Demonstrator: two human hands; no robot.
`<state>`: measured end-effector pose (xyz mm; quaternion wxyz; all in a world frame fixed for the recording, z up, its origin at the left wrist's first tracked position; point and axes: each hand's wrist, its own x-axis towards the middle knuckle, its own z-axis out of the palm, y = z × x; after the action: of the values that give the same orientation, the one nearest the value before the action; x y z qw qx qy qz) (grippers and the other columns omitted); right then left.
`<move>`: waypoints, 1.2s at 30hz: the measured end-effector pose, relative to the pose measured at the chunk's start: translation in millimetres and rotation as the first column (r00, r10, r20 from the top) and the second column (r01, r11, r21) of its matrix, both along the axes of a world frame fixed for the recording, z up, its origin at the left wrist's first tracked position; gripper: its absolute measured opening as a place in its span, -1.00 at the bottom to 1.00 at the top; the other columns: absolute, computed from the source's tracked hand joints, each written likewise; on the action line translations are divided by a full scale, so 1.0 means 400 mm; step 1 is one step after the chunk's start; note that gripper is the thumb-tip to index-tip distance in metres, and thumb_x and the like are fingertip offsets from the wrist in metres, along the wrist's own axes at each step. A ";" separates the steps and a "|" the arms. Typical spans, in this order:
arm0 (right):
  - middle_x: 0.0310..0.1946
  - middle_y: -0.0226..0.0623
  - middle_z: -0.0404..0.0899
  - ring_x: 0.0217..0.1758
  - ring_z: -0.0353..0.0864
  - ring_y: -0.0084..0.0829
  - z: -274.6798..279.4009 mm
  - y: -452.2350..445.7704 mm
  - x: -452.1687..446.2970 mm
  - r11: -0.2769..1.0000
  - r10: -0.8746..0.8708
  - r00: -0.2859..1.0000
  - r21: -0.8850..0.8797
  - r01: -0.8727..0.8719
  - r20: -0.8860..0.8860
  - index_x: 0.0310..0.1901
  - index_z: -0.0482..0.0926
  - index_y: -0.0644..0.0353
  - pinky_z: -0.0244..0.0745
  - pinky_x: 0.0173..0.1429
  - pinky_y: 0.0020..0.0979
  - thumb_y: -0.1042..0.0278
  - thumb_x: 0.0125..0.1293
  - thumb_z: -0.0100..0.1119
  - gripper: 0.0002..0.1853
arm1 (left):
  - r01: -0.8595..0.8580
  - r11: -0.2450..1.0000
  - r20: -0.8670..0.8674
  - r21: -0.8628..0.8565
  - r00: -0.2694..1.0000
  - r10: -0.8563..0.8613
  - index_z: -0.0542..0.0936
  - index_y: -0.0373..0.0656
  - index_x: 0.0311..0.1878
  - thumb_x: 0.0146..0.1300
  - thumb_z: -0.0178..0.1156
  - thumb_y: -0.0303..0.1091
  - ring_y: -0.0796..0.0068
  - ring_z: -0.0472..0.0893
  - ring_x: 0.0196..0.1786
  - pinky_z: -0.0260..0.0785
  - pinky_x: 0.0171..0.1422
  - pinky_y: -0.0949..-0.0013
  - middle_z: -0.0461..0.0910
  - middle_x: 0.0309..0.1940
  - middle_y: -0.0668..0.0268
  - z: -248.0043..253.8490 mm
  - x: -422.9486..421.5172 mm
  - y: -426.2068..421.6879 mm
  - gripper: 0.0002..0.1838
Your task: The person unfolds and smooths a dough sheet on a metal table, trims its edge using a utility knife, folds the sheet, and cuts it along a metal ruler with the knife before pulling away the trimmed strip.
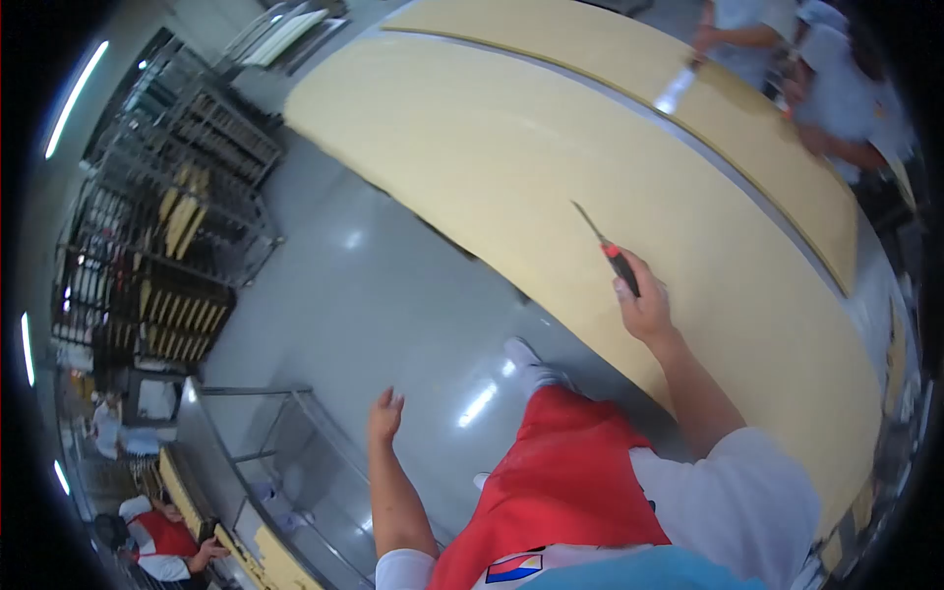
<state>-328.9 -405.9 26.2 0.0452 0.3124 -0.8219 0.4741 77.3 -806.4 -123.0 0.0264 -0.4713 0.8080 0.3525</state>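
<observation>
My right hand is wrapped round the black and red handle of a knife. Its thin blade points away and to the left, over a long pale yellow sheet that looks like cake. Whether the blade touches the surface I cannot tell. My left hand hangs over the floor to the left, holding nothing, its fingers loosely bent and partly apart. A second yellow strip lies along the far side, with a narrow grey gap between it and the near sheet.
Across the table, co-workers in light clothes stand at the far strip; one holds a broad pale blade. Racks with trays line the left. A metal-framed table and a person in a red apron are at lower left. Grey floor lies between.
</observation>
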 end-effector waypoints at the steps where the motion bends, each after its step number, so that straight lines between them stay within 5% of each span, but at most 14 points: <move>1: 0.03 -0.06 0.68 -0.02 0.72 -0.03 -0.004 -0.084 -0.041 0.999 -0.022 0.999 -0.050 0.021 -0.025 0.34 0.43 0.15 0.59 0.07 -0.12 0.38 0.39 0.18 -0.51 | -0.133 0.984 0.144 -0.122 0.978 0.150 0.48 -0.38 0.35 0.36 0.25 0.05 -0.07 0.55 0.34 0.38 0.43 0.10 0.55 0.27 -0.17 -0.103 0.111 -0.103 -0.28; 2: -0.03 -0.07 0.70 -0.09 0.73 -0.05 0.005 -0.172 -0.081 0.997 -0.013 1.000 -0.077 0.014 0.005 0.34 0.45 0.13 0.59 0.02 -0.17 0.41 0.39 0.16 -0.52 | -0.088 0.982 0.508 -0.167 0.846 0.162 0.45 -0.45 0.35 0.35 0.22 0.10 -0.14 0.52 0.36 0.34 0.47 0.06 0.55 0.24 -0.23 -0.055 0.166 -0.135 -0.22; 5: -0.07 -0.06 0.69 -0.12 0.72 -0.05 0.054 -0.442 -0.185 0.992 0.060 0.992 -0.113 -0.048 0.112 0.37 0.44 0.10 0.59 0.00 -0.18 0.42 0.39 0.15 -0.50 | -0.031 0.999 0.677 -0.045 0.734 0.053 0.62 -0.30 0.20 0.48 -0.07 0.23 -0.17 0.56 0.27 0.33 0.44 -0.03 0.62 0.15 -0.17 -0.087 0.378 -0.164 -0.29; 6: -0.07 -0.06 0.69 -0.14 0.71 -0.03 0.062 -0.531 -0.220 0.986 0.130 0.987 -0.121 -0.119 0.092 0.44 0.38 0.06 0.58 0.00 -0.18 0.42 0.40 0.14 -0.44 | -0.137 0.988 0.510 -0.074 0.846 0.156 0.58 -0.28 0.25 0.46 -0.01 0.19 -0.15 0.55 0.29 0.37 0.40 -0.03 0.64 0.11 -0.15 -0.087 0.426 -0.124 -0.32; 7: -0.07 -0.06 0.69 -0.14 0.71 -0.03 0.087 -0.620 -0.247 0.984 0.149 0.986 -0.113 -0.140 0.078 0.44 0.38 0.06 0.58 0.00 -0.18 0.42 0.40 0.14 -0.44 | -0.343 0.925 0.315 0.164 0.907 0.280 0.56 -0.30 0.29 0.35 0.21 0.19 -0.12 0.57 0.29 0.36 0.44 0.03 0.61 0.18 -0.14 -0.141 0.493 -0.114 -0.27; 11: -0.03 -0.02 0.66 -0.09 0.68 0.05 0.124 -1.025 -0.278 0.919 0.393 0.911 -0.074 -0.386 0.126 0.55 0.18 0.01 0.55 0.05 -0.12 0.41 0.42 0.09 -0.32 | -0.471 0.834 0.507 0.287 0.814 0.285 0.50 -0.32 0.33 0.32 0.23 0.21 -0.11 0.53 0.33 0.32 0.47 0.03 0.56 0.23 -0.15 -0.185 0.393 -0.066 -0.21; 18: -0.14 -0.09 0.59 -0.31 0.66 -0.27 0.132 -1.629 -0.214 0.811 0.517 0.837 -0.416 -0.412 0.179 0.62 -0.06 0.11 0.61 -0.10 -0.19 0.50 0.42 0.01 -0.22 | -0.369 0.840 0.415 0.399 0.889 0.193 0.41 -0.37 0.39 0.28 0.26 0.25 -0.09 0.45 0.40 0.26 0.52 0.03 0.48 0.31 -0.17 -0.317 0.161 -0.421 -0.11; 21: -0.22 -0.17 0.56 -0.39 0.64 -0.41 0.180 -1.812 -0.236 0.889 0.459 0.743 -0.257 -0.380 0.488 0.62 -0.08 0.08 0.63 -0.21 -0.28 0.59 0.37 -0.04 -0.18 | -0.314 0.856 0.414 0.411 0.901 0.132 0.37 -0.39 0.42 0.26 0.27 0.26 -0.08 0.42 0.44 0.23 0.54 0.03 0.45 0.34 -0.18 -0.333 0.130 -0.680 -0.06; 26: -0.27 -0.24 0.53 -0.46 0.64 -0.39 0.185 -2.011 -0.352 0.946 0.298 0.850 -0.253 -0.202 0.434 0.64 -0.10 -0.09 0.63 -0.29 -0.29 0.60 0.33 -0.07 -0.13 | 0.107 0.972 0.482 0.210 0.854 -0.198 0.30 -0.43 0.47 0.23 0.29 0.29 -0.06 0.37 0.49 0.18 0.57 0.03 0.40 0.40 -0.19 -0.375 0.116 -1.326 0.02; 27: -0.28 -0.25 0.54 -0.46 0.65 -0.38 0.200 -2.038 -0.373 0.959 0.238 0.827 -0.256 -0.119 0.510 0.64 -0.11 -0.14 0.63 -0.32 -0.30 0.59 0.33 -0.06 -0.12 | -0.151 0.973 0.346 0.175 0.935 0.083 0.30 -0.43 0.47 0.23 0.30 0.26 -0.06 0.42 0.46 0.23 0.55 0.06 0.43 0.39 -0.16 -0.323 0.030 -1.502 0.02; 28: -0.30 -0.28 0.54 -0.47 0.65 -0.38 0.180 -2.063 -0.412 0.967 0.183 0.866 -0.245 -0.073 0.466 0.65 -0.12 -0.24 0.62 -0.38 -0.31 0.56 0.35 -0.07 -0.11 | -0.095 0.978 0.379 0.185 0.925 0.018 0.29 -0.43 0.47 0.24 0.36 0.13 -0.06 0.47 0.42 0.28 0.51 0.09 0.46 0.36 -0.17 -0.254 -0.068 -1.692 -0.04; 29: -0.33 -0.26 0.57 -0.51 0.64 -0.38 0.183 -2.088 -0.443 0.981 0.103 0.875 -0.192 -0.011 0.474 0.65 -0.13 -0.28 0.62 -0.40 -0.29 0.55 0.36 -0.08 -0.11 | -0.050 0.994 0.254 -0.099 0.964 0.074 0.29 -0.42 0.47 0.25 0.40 -0.05 0.00 0.45 0.45 0.28 0.52 0.13 0.44 0.39 -0.16 -0.232 -0.164 -1.848 -0.11; 30: -0.37 -0.22 0.59 -0.53 0.64 -0.37 0.155 -2.113 -0.490 0.986 0.045 0.892 -0.162 0.032 0.449 0.65 -0.14 -0.31 0.62 -0.40 -0.27 0.54 0.36 -0.07 -0.11 | -0.191 0.981 0.102 -0.022 0.976 0.193 0.30 -0.42 0.48 0.29 0.36 -0.13 0.03 0.39 0.50 0.25 0.54 0.15 0.40 0.42 -0.15 -0.088 -0.314 -1.963 -0.17; 36: -0.41 -0.26 0.55 -0.55 0.60 -0.40 0.099 -2.264 -0.672 0.962 -0.159 0.861 -0.119 0.244 0.483 0.64 -0.06 -0.23 0.59 -0.40 -0.31 0.52 0.39 -0.07 -0.17 | 0.160 0.964 -0.230 -0.211 0.951 -0.208 0.37 -0.30 0.45 0.32 0.32 -0.20 -0.11 0.40 0.46 0.24 0.54 0.08 0.42 0.41 -0.11 0.247 -1.086 -2.301 -0.29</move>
<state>-597.7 -1311.6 65.9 -0.0779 0.0952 -0.7912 0.5990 -357.2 -1726.9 -24.1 -0.0878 -0.3457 0.8754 0.3262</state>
